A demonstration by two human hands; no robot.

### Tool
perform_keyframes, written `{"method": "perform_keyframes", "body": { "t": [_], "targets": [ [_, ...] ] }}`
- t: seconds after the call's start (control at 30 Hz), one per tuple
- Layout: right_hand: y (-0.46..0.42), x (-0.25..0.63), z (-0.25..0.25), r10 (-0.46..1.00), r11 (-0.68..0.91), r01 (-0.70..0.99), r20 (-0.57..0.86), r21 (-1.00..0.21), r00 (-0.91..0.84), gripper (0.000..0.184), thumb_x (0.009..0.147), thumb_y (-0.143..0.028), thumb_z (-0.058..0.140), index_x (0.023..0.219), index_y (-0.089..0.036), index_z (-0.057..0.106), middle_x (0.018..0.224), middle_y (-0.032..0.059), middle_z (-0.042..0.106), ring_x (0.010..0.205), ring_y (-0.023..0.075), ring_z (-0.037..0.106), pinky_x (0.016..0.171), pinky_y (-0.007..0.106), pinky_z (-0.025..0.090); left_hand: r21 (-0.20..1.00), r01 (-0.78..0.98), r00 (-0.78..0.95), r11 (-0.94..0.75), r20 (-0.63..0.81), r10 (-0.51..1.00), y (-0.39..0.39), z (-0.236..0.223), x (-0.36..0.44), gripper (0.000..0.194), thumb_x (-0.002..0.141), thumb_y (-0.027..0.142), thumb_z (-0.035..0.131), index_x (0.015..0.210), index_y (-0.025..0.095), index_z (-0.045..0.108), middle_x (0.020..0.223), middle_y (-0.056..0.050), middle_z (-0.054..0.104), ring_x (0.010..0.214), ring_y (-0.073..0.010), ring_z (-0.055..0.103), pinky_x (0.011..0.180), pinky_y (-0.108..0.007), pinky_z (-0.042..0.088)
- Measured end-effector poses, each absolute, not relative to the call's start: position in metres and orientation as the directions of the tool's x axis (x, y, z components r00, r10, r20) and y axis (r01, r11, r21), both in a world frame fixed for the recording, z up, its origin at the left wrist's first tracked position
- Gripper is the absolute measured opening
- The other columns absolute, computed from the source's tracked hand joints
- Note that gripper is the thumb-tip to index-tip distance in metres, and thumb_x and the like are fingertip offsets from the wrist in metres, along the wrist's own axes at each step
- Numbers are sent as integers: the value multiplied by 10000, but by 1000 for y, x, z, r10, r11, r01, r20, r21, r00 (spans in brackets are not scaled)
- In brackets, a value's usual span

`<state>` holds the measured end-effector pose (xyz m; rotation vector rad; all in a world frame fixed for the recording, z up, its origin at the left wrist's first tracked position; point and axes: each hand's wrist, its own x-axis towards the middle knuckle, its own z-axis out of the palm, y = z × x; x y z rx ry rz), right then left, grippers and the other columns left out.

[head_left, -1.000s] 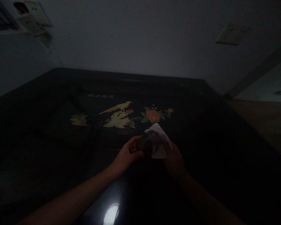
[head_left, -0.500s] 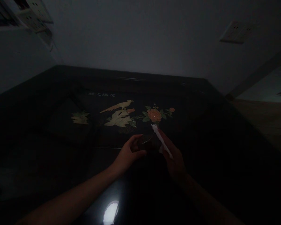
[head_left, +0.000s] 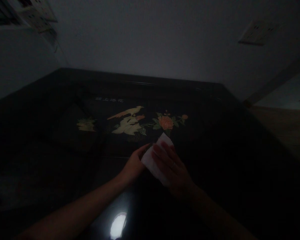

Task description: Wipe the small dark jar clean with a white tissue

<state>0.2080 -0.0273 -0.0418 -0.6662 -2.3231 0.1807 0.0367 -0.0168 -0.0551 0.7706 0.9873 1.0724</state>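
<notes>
R hand [head_left: 177,172] w/ thin white paper-like sheet [head_left: 149,161], close by L hand [head_left: 133,165].
Sheet's above glossy black inlaid tbl [head_left: 215,140], well in from far edge; R fingertips bit apart, gripping it; L fingers mostly hidden, can't tell.

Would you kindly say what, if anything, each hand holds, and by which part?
The right hand holds a white tissue, fingers across its middle; I cannot tell what the left hand holds.

Free room lay over the desk [head_left: 222,156] right of the right grip [head_left: 172,166]; left grip [head_left: 133,163] and white tissue [head_left: 150,162] blocked leftward, the wall [head_left: 152,43] ahead.
</notes>
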Motion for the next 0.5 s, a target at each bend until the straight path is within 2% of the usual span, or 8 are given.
{"method": "perform_keyframes", "body": {
  "t": [0.07, 0.13, 0.27, 0.4, 0.5],
  "targets": [
    [-28, 208, -43, 523, 851, 409, 602, -330, -603, 579, 963, -156, 313, 1526, -189, 179, 1538, 75, 341, 1470, 235, 137, 1183, 507, 227, 883, -357, 169, 304, -259, 951, -16, -59, 35, 400, 679, 315, 773, 1033, 149, 689, 875, -59, 747, 891, -238, 691, 893, -351, 506],
    [-28, 208, -43, 565, 825, 403, 616, -397, -549, 567, 969, -190, 309, 1523, -220, 197, 1553, 57, 315, 1468, 248, 148, 1177, 523, 237, 878, -358, 203, 319, -260, 944, -17, -61, 35, 484, 650, 274, 796, 1101, 151, 668, 955, -67, 747, 918, -239, 688, 911, -354, 499],
    [-28, 208, -40, 758, 651, 360, 541, -669, -365, 518, 985, -212, 304, 1497, -290, 280, 1555, 26, 332, 1436, 230, 285, 1151, 465, 326, 863, -370, 221, 344, -278, 935, -18, -57, 35, 645, 571, 194, 807, 1187, 145, 621, 1145, -102, 707, 1056, -273, 654, 954, -367, 474],
    [-27, 209, -40, 945, 320, 216, 294, -922, -145, 408, 967, -395, 432, 1343, -277, 540, 1349, 48, 603, 1265, 255, 542, 1057, 424, 449, 872, -339, 237, 354, -285, 929, -17, -51, 35, 652, 531, 176, 788, 1162, 139, 630, 1157, -103, 705, 1093, -293, 641, 946, -369, 484],
    [-25, 209, -47, 999, 16, 88, 18, -996, 30, 437, 890, -531, 528, 1134, -208, 694, 1086, 75, 738, 1080, 293, 654, 897, 424, 548, 879, -313, 240, 360, -293, 925, -17, -48, 35, 628, 543, 196, 778, 1153, 147, 638, 1142, -92, 712, 1076, -291, 651, 916, -358, 503]
  ]
}}
